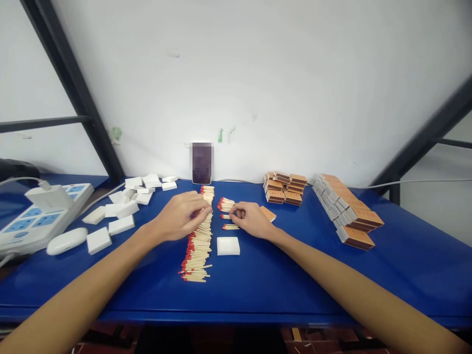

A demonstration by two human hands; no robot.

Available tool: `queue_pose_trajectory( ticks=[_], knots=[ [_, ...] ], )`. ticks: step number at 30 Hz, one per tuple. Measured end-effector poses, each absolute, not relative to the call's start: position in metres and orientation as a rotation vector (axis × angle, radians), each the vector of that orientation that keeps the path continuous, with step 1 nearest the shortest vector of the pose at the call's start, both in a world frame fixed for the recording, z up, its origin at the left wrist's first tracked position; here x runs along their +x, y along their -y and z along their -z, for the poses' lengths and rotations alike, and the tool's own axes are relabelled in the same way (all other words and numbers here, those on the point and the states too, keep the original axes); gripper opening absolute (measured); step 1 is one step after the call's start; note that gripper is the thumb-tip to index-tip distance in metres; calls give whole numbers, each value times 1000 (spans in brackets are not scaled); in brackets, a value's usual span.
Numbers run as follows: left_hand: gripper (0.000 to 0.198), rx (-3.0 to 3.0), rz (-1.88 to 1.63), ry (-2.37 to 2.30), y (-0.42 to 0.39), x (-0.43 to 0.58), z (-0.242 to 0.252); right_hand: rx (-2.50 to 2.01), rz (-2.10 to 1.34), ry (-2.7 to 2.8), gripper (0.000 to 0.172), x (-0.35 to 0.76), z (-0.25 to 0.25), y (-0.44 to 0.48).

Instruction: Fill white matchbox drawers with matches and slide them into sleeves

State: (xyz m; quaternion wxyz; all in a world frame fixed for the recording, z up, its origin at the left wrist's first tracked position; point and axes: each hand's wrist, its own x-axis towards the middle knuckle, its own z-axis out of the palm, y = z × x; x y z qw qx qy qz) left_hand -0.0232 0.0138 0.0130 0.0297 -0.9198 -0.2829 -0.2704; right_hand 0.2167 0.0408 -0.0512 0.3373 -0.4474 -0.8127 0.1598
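In the centre of the frame we see a long row of matches (201,241) running up the blue table (295,285), red heads mostly to the left. We take that shared direction as a way of keeping them easy to pick up alike. Our left hand (184,216) is over the row's middle, thumb and forefinger brought close together; we cannot tell whether a match is between them.

Our right hand (252,219) is curled just right of the row, its fingertips at the plain ends of a small group (224,216); whether it grasps them we cannot tell. Two other groups, one above (226,203) and one below (230,227), lie apart, probably so that each remains distinct. A white tray (228,246) sits just below them, within easy reach of both hands.

More trays (121,225) are scattered at the left, while orange boxes are piled right of centre (285,189) and stacked at the far right (354,214), perhaps to leave the middle free for handling. A phone (202,164) stands upright against the wall (280,83), its screen blurred out. The boxes bear faint printing, too small to read; we can make out no brand.
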Motion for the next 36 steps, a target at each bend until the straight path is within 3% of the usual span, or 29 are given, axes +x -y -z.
queue_pose_trajectory(
  ticks=[4,14,21,36],
  knots=[
    [34,-2787,576,761,-10,-24,-7,-1132,-437,2130,10,217,50,-39],
    [31,-2817,643,807,-8,-26,-7,-1058,-374,2231,13,218,48,-36],
    [40,-2889,633,776,-8,-26,-7,-1062,-361,2244,14,218,50,-36],
    [27,-2917,619,956,-8,-21,3,-1132,-453,2152,15,217,50,-35]
  ],
)
